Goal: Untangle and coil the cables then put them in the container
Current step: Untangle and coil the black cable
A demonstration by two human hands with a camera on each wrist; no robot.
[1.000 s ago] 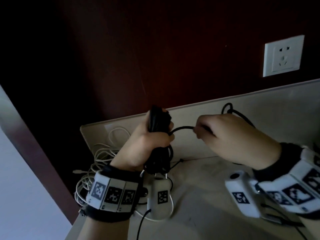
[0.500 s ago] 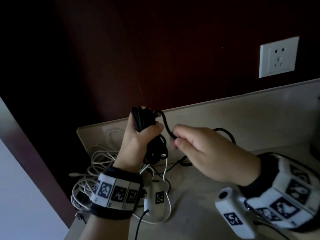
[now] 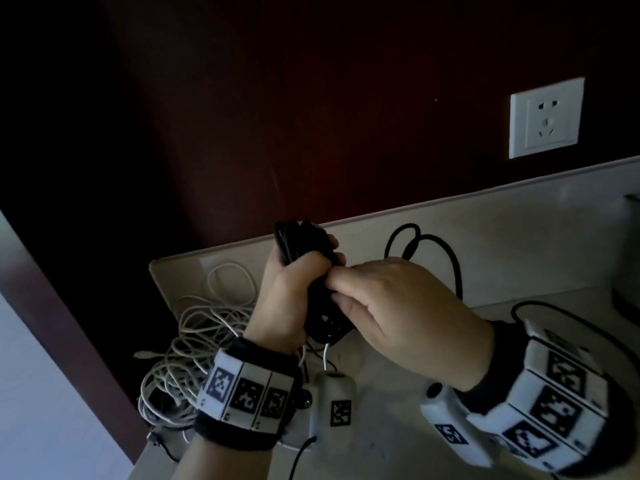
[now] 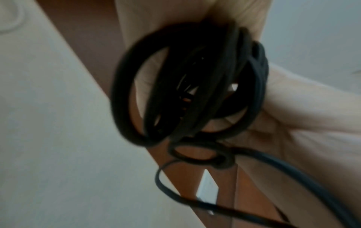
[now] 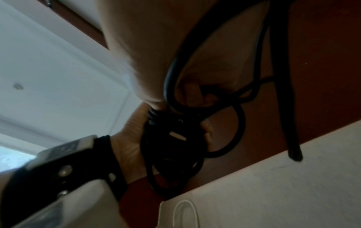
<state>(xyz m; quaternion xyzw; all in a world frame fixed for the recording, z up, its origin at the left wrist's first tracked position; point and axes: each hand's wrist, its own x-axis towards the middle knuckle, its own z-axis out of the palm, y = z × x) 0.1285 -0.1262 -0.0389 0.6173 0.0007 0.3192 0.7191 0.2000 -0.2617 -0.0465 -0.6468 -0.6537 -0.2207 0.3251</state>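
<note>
A person's left hand (image 3: pixel 294 289) holds a fist-tight grip on a bundle of black cable (image 3: pixel 311 268) raised above the pale surface (image 3: pixel 398 427), while the right hand (image 3: pixel 398 313) pinches a strand against the bundle's side. The cable looks light and limp but springy: its loops fan apart below the fist, so the safest hold is probably around the bundle's waist, where all the turns cross. The free tail (image 3: pixel 446 258) arcs behind the right hand and looks likely to snag if pulled quickly. A tangle of white cables (image 3: pixel 194 341) lies on the surface at the left, just beside the left wrist, not yet coiled. Only the head view shows that pile and the wall socket (image 3: pixel 545 117); the left wrist view shows the loops splayed unevenly with a small kink beneath them, and the right wrist view shows the strand passing under the fingers. No container is visible.
</note>
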